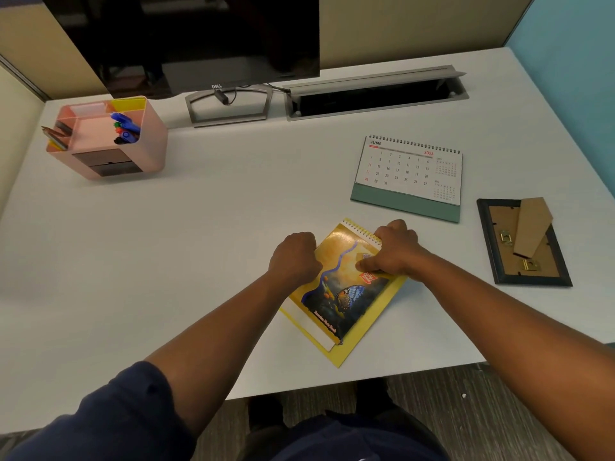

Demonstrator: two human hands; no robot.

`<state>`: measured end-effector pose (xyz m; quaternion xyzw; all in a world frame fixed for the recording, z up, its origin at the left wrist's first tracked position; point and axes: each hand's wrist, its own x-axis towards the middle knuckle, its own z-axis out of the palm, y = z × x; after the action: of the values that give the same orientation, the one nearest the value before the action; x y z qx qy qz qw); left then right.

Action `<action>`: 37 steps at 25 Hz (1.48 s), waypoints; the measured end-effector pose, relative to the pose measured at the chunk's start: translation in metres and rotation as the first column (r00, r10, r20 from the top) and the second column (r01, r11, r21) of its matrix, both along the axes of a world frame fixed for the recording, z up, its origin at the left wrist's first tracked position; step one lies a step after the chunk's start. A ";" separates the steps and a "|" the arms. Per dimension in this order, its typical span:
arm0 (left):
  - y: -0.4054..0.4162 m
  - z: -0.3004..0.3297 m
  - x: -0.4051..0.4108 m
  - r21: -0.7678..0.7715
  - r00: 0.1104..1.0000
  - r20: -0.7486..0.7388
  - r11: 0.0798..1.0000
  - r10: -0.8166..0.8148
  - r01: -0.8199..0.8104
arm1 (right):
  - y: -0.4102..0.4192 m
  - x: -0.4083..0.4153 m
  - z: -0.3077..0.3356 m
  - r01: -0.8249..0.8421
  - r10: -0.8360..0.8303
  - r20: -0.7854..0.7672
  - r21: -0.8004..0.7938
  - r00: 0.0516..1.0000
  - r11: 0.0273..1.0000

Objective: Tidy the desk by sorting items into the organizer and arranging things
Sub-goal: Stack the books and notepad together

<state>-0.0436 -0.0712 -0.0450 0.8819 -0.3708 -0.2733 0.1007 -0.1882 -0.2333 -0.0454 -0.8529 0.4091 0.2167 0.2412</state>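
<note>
We see a white desk point(206, 227) in a cubicle. Our left hand point(294, 257) is curled closed on the left edge of a yellow spiral notebook point(342, 294), and our right hand point(394, 249) grips its top corner at the spiral. The notebook lies near the front edge. Behind it stands a calendar point(409, 176), a photo frame point(524, 242) lies face down at right, and the pink organizer point(109, 138) is far left beside the monitor point(199, 38).

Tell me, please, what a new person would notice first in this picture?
Both hands, the left hand and right hand, press on a yellow spiral notebook lying askew at the desk's near edge. Behind it to the right stands a June desk calendar. A pink organizer with pens sits far left.
</note>
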 end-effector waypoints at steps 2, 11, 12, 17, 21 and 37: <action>0.000 -0.001 0.000 0.000 1.000 0.001 1.000 -0.016 0.016 | -0.001 -0.003 0.000 -0.008 0.008 0.012 0.012 1.000 1.000; -0.004 0.004 0.002 0.040 0.994 0.005 0.993 -0.110 0.109 | 0.008 -0.020 0.003 0.023 -0.037 0.120 0.116 0.992 0.993; -0.004 0.004 0.002 0.045 0.993 -0.001 0.992 -0.119 0.119 | 0.009 -0.023 0.003 0.030 -0.045 0.128 0.120 0.991 0.992; -0.006 0.006 -0.004 0.072 0.973 -0.046 0.970 -0.228 0.231 | 0.042 -0.060 -0.010 0.130 -0.132 0.107 0.020 0.985 0.991; -0.012 0.007 -0.015 0.090 0.929 -0.065 0.925 -0.364 0.369 | 0.092 -0.094 -0.023 0.362 -0.348 0.190 -0.041 0.918 0.931; -0.044 0.011 -0.059 0.091 0.716 -0.076 0.710 -0.694 0.698 | 0.170 -0.137 -0.024 0.827 -0.840 0.302 0.214 0.451 0.520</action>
<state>-0.1023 -0.1155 -0.0336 0.6763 -0.6577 -0.3276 -0.0529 -0.3248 -0.0633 -0.0689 -0.5624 0.7167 -0.0863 0.4033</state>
